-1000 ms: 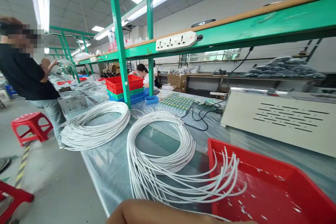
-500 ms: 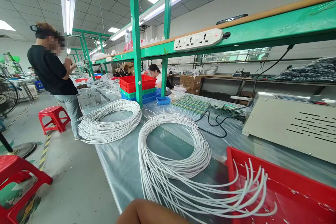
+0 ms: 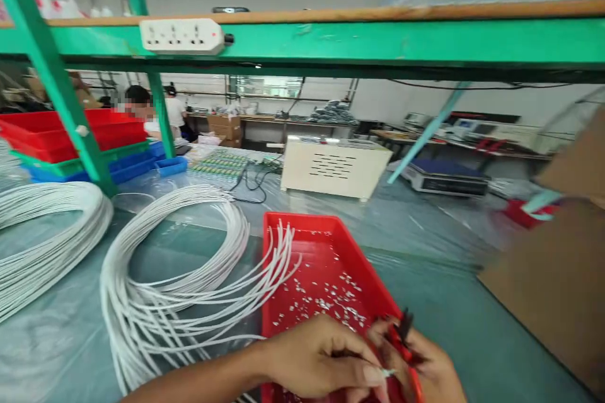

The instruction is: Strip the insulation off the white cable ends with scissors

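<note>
My left hand (image 3: 321,356) reaches over the near part of the red tray (image 3: 378,277), thumb and fingers pinched on the end of a white cable (image 3: 388,373). Beside it, my right hand (image 3: 437,365) is closed around red-handled pliers (image 3: 403,337) with dark jaws; blur hides their exact type. The cable tip lies close to the pliers, and I cannot tell whether they touch. To the left rests a coil of white cables (image 3: 116,264), its loose ends fanned over the tray's left rim. Small white scraps (image 3: 347,312) are scattered on the tray floor.
A second white cable coil (image 3: 89,236) lies farther left. Behind stand a beige machine (image 3: 331,167), circuit boards (image 3: 220,165) and stacked bins (image 3: 70,138). Cardboard (image 3: 558,289) is on the right. A green shelf beam (image 3: 378,44) with a power strip (image 3: 182,36) crosses overhead. People sit beyond.
The view has swung right and down toward the tray. Both hands are now visible over it, with the cable end and the pliers; earlier only part of an arm showed at the bottom.
</note>
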### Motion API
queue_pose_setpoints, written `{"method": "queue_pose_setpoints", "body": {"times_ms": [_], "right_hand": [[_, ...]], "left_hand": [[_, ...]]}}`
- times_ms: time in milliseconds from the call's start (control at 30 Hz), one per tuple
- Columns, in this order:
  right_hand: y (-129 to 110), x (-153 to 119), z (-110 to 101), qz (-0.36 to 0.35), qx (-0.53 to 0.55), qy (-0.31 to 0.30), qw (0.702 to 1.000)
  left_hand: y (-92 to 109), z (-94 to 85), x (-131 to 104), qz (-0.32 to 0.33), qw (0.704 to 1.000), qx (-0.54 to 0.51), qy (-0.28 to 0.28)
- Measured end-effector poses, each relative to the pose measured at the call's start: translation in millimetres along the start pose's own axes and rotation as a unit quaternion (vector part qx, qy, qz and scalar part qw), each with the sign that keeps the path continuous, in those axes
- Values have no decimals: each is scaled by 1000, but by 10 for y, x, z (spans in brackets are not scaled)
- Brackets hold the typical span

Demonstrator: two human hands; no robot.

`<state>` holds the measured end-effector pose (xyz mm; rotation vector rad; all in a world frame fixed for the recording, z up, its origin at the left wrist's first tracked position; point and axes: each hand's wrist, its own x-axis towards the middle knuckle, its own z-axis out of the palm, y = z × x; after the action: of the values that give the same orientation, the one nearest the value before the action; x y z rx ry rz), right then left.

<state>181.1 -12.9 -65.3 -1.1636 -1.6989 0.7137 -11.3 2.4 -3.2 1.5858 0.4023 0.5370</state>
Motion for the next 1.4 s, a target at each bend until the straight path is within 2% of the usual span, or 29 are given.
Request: {"method": "queue_pose_setpoints", "body": {"times_ms": [67,133,267,333,400,500,600,667,767,900,1000,1100,1267,1400], "right_hand": [[-75,81,-21,22,-30,61,997],[-121,131,-42,6,-125,92,988],[-107,147,-105,15,-316,54,947],[-78,145,-130,27,-363,44,930],[-60,144,-145,32,-368,48,928],[-73,136,-142,23,-287,77,955],[-147,114,-118,31,-127,89,987],[-220,96,-101,30,-35,71,996],[-329,76,-80,8,-1,74,997],[-409,75,-43,-3,3,121,993],[-417,61,5,13,37,123,992],[-413,19,68,78,114,128,982],[-448,-31,139,204,232,141,941],[-461,-34,154,258,293,125,912]], "left_hand": [[16,-16,11,-4,999,-41,19],[8,-27,36,-20,997,-70,30],[-34,-40,70,-38,995,-86,45],[-51,-41,74,-43,995,-77,56],[-63,-38,76,-51,994,-67,66],[-67,-25,85,-54,993,-57,91],[-51,-7,97,-54,990,-40,125],[-39,8,104,-57,987,-15,152],[-35,26,106,-61,978,32,195],[-54,38,104,-54,972,62,222],[-57,48,109,-50,968,70,235],[-55,71,118,-50,956,111,266],[-95,118,109,-49,932,194,303],[-129,132,91,-44,924,221,309]]}}
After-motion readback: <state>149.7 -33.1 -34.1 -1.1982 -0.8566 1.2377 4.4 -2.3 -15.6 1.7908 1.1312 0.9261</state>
